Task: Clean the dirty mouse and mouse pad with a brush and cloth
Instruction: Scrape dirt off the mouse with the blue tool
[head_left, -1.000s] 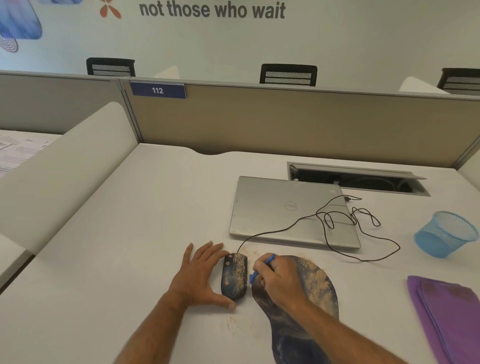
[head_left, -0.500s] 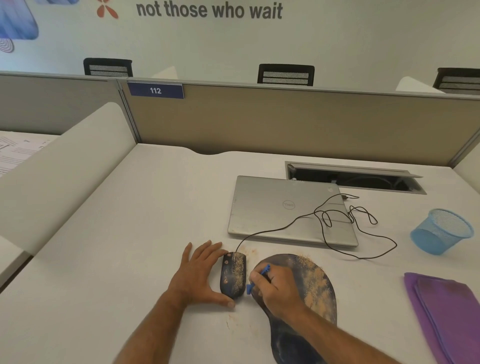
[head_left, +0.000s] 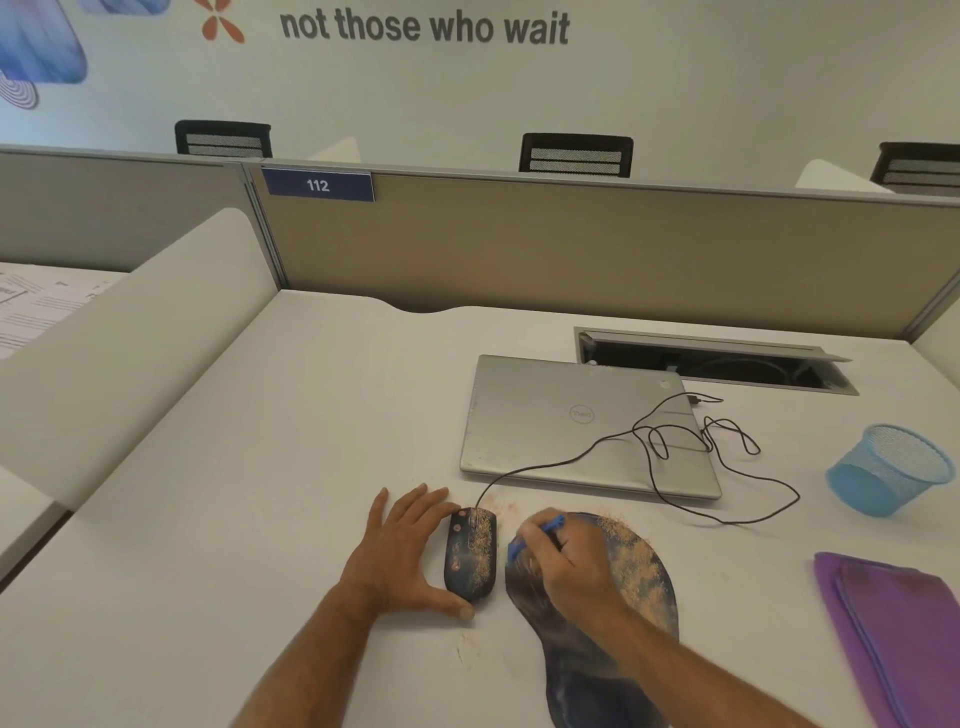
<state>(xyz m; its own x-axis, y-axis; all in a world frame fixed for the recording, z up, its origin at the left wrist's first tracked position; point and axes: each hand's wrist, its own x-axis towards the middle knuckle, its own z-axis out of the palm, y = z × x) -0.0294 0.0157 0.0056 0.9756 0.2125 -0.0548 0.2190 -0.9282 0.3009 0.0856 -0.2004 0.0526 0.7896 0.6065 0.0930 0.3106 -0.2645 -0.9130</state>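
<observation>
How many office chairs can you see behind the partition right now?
3 chair backs show above the partition: one at the left, one near the middle, one cut off at the right edge. Others may be hidden behind it.

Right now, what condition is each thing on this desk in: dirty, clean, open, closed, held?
Black corded mouse: dusted with sandy grit, steadied by left hand.
Dark curved mouse pad: gritty along its far right part.
Small blue brush: gripped in right hand.
Silver laptop: lid closed.
Purple folded cloth: lying unused.
Blue mesh cup: tipped on its side.
Desk cable hatch: open.
</observation>
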